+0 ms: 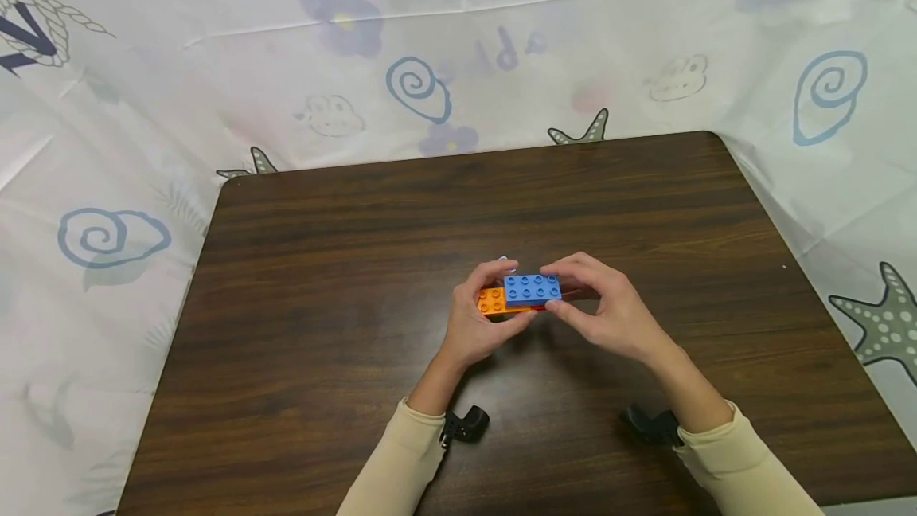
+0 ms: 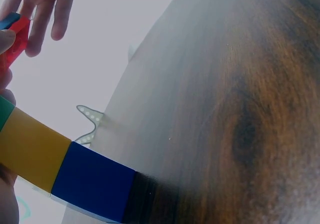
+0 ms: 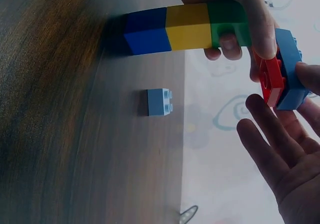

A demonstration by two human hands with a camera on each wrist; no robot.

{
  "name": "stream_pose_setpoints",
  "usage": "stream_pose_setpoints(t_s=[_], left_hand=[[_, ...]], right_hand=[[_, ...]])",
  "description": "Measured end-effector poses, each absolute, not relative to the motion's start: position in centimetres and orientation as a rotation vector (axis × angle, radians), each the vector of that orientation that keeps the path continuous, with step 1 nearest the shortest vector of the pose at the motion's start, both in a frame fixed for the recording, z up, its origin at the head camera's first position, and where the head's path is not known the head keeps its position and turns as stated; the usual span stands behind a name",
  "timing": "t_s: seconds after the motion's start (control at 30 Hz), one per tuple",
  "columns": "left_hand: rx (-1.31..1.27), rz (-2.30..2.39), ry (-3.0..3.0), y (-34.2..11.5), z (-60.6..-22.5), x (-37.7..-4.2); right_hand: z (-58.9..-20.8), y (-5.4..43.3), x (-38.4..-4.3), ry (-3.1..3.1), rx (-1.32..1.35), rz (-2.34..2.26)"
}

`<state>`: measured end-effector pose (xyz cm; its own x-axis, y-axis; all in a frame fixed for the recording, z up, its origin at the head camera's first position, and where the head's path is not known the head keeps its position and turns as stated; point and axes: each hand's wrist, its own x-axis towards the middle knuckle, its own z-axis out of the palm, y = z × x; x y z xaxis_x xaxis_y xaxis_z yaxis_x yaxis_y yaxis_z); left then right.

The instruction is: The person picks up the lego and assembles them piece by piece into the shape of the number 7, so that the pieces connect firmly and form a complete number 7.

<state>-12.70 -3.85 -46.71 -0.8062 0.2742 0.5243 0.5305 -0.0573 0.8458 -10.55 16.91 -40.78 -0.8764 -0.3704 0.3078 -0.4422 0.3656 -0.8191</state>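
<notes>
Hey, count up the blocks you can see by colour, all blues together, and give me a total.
Blue: 3 (dark blue block, mid-blue block, pale blue block)
Yellow block: 1
Green block: 1
Red block: 1
Orange block: 1
Total in view: 7

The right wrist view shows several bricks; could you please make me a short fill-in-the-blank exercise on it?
1. The yellow brick sits between the dark blue brick and a ____ brick.
2. The right hand holds a mid-blue brick right beside a ____ brick.
3. The loose brick on the table is ____.

Missing words: green; red; light blue.
</notes>
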Motion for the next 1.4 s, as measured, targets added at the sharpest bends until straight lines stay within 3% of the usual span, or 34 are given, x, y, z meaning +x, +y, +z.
stream_pose_setpoints(t_s=[0.47,1.1,1.4], left_hand=[[-0.890,-2.015,-1.962,-3.8,-47.0,-12.7],[-0.892,-2.026,-1.957,-3.8,-47.1,-12.9],[-0.892,-2.008,-1.980,-3.8,-47.0,-12.8]], right_hand=[[-43.5,17.7,-11.7,-2.530,0.685,1.672],[-42.7,15.0,-12.9,-2.787,0.041,2.337],[-42.5,14.9,-13.2,-2.749,-0.061,2.350]])
